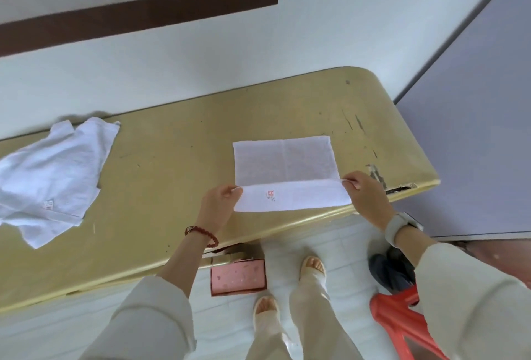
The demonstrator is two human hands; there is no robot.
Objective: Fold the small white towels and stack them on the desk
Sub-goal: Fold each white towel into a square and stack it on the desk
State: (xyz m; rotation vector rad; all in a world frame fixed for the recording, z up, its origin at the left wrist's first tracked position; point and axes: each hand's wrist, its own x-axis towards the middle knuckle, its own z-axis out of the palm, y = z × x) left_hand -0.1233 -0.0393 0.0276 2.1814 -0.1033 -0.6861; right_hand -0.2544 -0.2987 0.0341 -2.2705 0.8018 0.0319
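- Small white towel point(284, 164): flat on the right part of the counter point(178, 164), near its front edge; near strip turned up and back over itself, showing a small red printed mark point(270, 194).
- Left hand point(218, 204): at the towel's near-left corner; fingers point(234, 191) pinched together on the folded edge. Red bead bracelet point(202, 234) on the wrist.
- Right hand point(366, 198): at the towel's near-right corner; fingers point(352, 183) clamped on the folded edge. Pale grey watch point(400, 227) on the wrist.
- Heap of unfolded white towels point(48, 181): rumpled, at the left end of the counter, well apart from the flat towel; small label visible on the top piece.
- Counter: tan top, rounded right corner, scuffed and chipped along the right front edge; set against a white wall.
- Pink box point(238, 277): on the tiled floor, partly under the counter's front edge.
- Red plastic stool point(399, 322): on the floor at lower right; dark bundle point(388, 270) just beside it.
- Pale sleeves, pale trousers and open sandals in lower view.
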